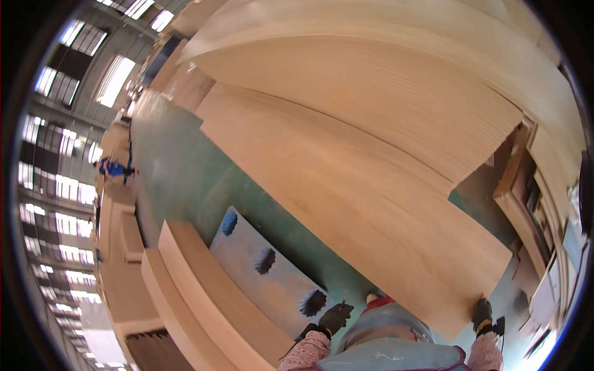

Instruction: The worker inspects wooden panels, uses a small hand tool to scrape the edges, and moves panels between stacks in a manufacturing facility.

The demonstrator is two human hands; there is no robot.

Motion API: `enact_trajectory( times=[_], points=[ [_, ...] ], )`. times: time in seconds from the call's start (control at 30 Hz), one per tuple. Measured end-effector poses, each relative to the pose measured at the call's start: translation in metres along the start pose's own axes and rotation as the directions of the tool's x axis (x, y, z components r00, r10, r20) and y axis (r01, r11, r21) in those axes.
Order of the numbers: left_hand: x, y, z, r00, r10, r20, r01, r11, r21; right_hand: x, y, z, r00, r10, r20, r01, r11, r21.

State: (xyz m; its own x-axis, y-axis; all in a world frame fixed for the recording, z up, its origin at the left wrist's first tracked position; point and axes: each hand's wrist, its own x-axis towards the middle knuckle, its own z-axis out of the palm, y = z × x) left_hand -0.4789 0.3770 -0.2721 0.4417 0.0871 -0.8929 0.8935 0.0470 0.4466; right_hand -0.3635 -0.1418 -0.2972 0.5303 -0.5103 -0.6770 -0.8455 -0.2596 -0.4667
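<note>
A long, light-brown wooden sheet [346, 204] stretches diagonally from the far left to near my body. My right hand [482, 313], in a dark glove with bare fingertips, is closed at the sheet's near right edge. To the left, my left hand [335, 318] wears a similar glove, its fingers curled. A small tip shows at those fingers, too small to name. Beside the left hand lies a grey-blue panel [281, 281] with three dark, scalloped-edged holes. An apron [396, 353] covers my front, and patterned sleeves show at both forearms.
Stacked boards [210, 303] stand at the left, near the grey-blue panel. A large stack of wooden sheets [371, 80] rises beyond the long sheet. Board offcuts [526, 204] lean at the right. Green floor [170, 151] runs toward a distant person in blue [113, 167].
</note>
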Motion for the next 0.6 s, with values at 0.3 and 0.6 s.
enact_trajectory(
  times=[0.3, 0.6],
  points=[
    [-0.008, -0.021, 0.027, 0.955, 0.296, 0.028, -0.289, 0.946, -0.149, -0.003, 0.020, -0.036, 0.982, 0.067, 0.179, -0.098, 0.981, 0.169],
    [-0.059, -0.014, 0.071, 0.729, 0.670, 0.143, -0.683, 0.727, 0.074, 0.127, 0.052, -0.105, 0.862, -0.355, 0.361, 0.346, 0.934, 0.091]
  ],
)
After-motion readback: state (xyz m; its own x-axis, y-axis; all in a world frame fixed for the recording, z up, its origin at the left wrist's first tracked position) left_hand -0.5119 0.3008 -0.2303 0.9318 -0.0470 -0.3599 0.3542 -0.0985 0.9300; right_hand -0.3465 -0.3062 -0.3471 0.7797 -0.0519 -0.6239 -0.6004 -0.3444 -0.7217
